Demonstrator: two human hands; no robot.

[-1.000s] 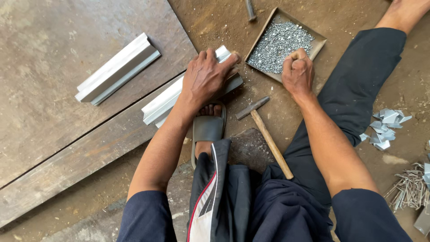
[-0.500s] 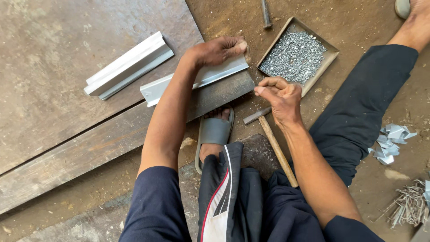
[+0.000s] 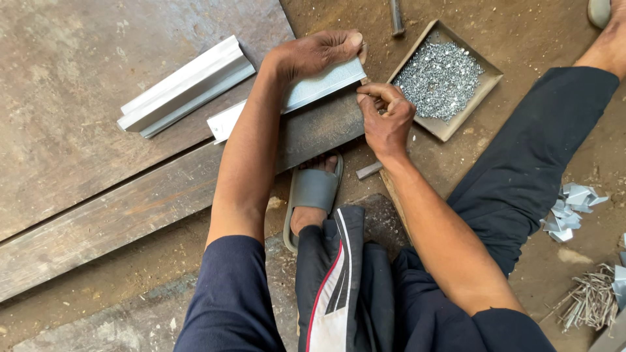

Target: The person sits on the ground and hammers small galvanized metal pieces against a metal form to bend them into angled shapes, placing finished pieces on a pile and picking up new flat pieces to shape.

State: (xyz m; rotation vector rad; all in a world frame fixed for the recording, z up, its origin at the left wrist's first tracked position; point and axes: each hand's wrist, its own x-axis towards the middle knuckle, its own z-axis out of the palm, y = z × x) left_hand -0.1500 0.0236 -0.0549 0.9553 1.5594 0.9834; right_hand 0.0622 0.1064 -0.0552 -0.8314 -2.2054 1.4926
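Shiny grey metal strip (image 3: 293,98), long and bent, flat on a rough rusty plate (image 3: 98,98). Left hand (image 3: 316,52) curled tight over its end. Right hand (image 3: 385,114) pinched shut at that end; hard to tell on what. Beside, flat brown tray (image 3: 486,81) full of tiny silver nails (image 3: 440,78).

I count two hands at work, my left hand (image 3: 319,53) and my right hand (image 3: 386,117), and two pale metal channel pieces: one channel under the left hand (image 3: 306,92) and a second channel (image 3: 186,86) lying apart on the board. There is one shallow tray (image 3: 484,91) holding small silvery bits too many to count, one hammer (image 3: 370,170) partly hidden by my forearm, one grey sandal (image 3: 313,192), and two dark wooden boards (image 3: 98,221). Off to the right I see one loose heap of bent metal scraps (image 3: 570,208) and one bundle of nails (image 3: 590,300).
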